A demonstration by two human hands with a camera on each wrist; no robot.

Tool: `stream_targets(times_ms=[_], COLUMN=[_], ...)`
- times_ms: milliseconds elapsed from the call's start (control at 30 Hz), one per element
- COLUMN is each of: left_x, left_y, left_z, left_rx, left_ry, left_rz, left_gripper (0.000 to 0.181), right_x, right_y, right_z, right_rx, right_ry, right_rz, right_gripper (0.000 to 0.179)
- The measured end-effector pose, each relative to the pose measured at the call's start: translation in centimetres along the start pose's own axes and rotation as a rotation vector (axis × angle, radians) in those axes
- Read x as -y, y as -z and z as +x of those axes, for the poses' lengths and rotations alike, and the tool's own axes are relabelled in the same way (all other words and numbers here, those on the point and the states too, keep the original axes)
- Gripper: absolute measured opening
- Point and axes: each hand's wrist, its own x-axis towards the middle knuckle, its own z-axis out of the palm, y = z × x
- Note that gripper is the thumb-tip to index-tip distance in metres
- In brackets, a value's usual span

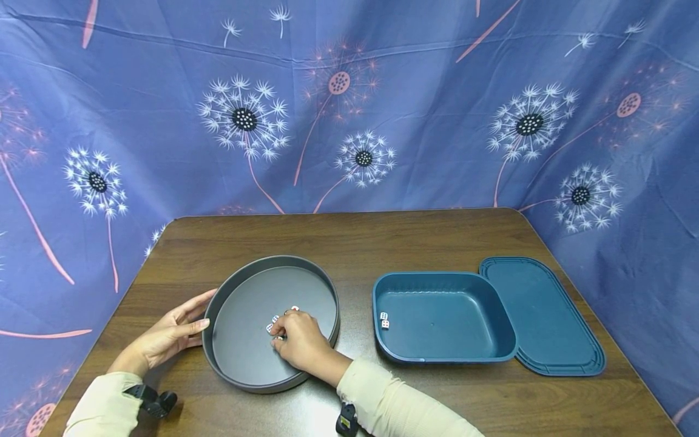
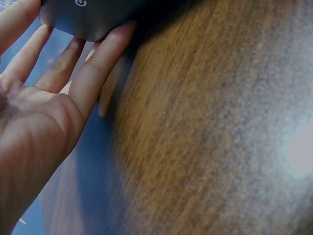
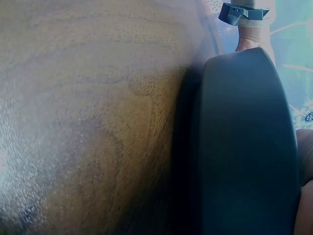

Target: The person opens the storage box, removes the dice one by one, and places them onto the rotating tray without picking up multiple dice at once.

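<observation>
A round dark grey pan (image 1: 246, 358) stands on the left of the table. My left hand (image 1: 169, 334) rests against its left side, fingers and thumb extended at the outer wall. In the left wrist view those straight fingers (image 2: 93, 73) touch the pan's wall (image 2: 98, 19). Inside the pan, my right hand (image 1: 303, 343) pinches a white die (image 1: 280, 337) between thumb and curled fingers, mostly hidden. Several white dice (image 1: 270, 328) lie by the fingertips, one partly behind the knuckles. In the right wrist view the pan's wall (image 3: 249, 147) hides most of that hand.
To the right stands a blue rectangular container (image 1: 437, 328) with two dice (image 1: 384, 320) at its left side. A blue lid (image 1: 551, 321) lies beside it, partly under its edge. A patterned blue cloth (image 1: 426, 121) hangs behind the wooden table (image 1: 355, 243).
</observation>
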Motion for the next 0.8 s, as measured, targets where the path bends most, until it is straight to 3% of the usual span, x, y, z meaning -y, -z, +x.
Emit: stream_targets(times_ms=[500, 800], left_x=[0.1, 0.2], left_y=[0.1, 0.1], left_z=[0.0, -0.1], left_rx=[0.006, 0.014], left_ry=[-0.004, 0.003], left_rz=[-0.006, -0.022], left_gripper=[0.063, 0.063], right_x=[0.1, 0.5], right_y=[0.4, 3.8], right_z=[0.1, 0.0], right_rx=[0.023, 0.058], right_ry=[-0.016, -0.039], right_rz=[0.046, 0.143], right_gripper=[0.011, 0.017])
